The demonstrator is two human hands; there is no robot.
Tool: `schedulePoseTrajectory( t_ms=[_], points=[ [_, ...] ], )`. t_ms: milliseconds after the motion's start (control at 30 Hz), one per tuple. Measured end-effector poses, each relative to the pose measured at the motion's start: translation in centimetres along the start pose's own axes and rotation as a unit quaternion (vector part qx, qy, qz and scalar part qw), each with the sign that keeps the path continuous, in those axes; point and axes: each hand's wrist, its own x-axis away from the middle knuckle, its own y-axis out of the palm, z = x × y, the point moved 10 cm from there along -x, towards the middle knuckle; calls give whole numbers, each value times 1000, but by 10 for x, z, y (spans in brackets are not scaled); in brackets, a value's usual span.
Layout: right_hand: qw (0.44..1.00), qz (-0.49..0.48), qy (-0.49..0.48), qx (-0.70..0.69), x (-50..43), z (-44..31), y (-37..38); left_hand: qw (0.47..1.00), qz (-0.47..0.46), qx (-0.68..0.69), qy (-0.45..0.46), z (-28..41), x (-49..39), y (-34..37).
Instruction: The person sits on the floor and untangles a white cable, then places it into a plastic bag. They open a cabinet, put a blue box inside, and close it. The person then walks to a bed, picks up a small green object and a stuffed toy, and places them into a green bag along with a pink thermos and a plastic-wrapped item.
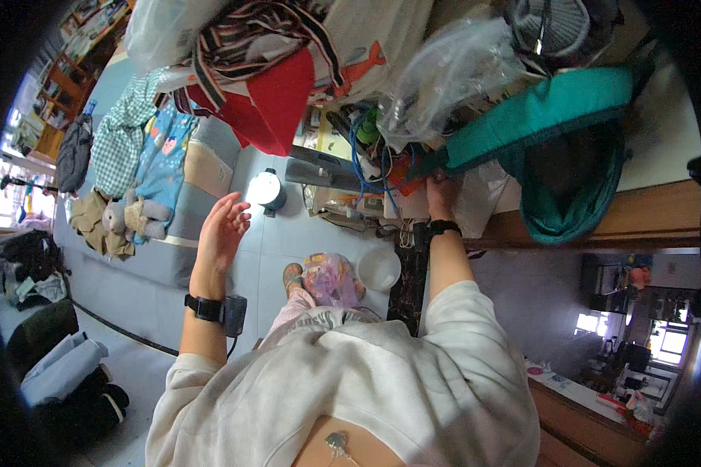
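Note:
My left hand is raised in the air with its fingers apart and nothing in it. It is near a bright round-topped object standing lower down on the floor. My right hand reaches into a crowded shelf, its fingers hidden below the end of a teal fabric strap; whether they grip anything cannot be seen. Around it are a blue cable, an orange-red item, a clear plastic bag and a translucent plastic sheet or bag. A teal bag hangs over the wooden edge.
Red fabric and a striped cloth bag hang ahead. A white bin and a purple plastic bag stand near my feet. To the left, a sofa holds clothes and a plush toy. A dark post stands beside my right arm.

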Motion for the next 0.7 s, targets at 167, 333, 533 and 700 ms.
schedulePoseTrajectory(
  t_ms=[167, 333, 533, 700],
  points=[
    [860, -128, 190, -455, 50, 14, -42, 998, -37, -26, -35, -36, -1, 56],
    [803, -212, 191, -523, 121, -10, -115, 967, -126, -184, -124, -111, -3, 132],
    [779, -314, 150, -521, 200, -42, -142, 902, -335, -223, -157, -187, 31, 240],
    [865, -275, -110, -405, 211, -103, -168, 942, -284, -45, -175, -187, 46, 248]
  ],
)
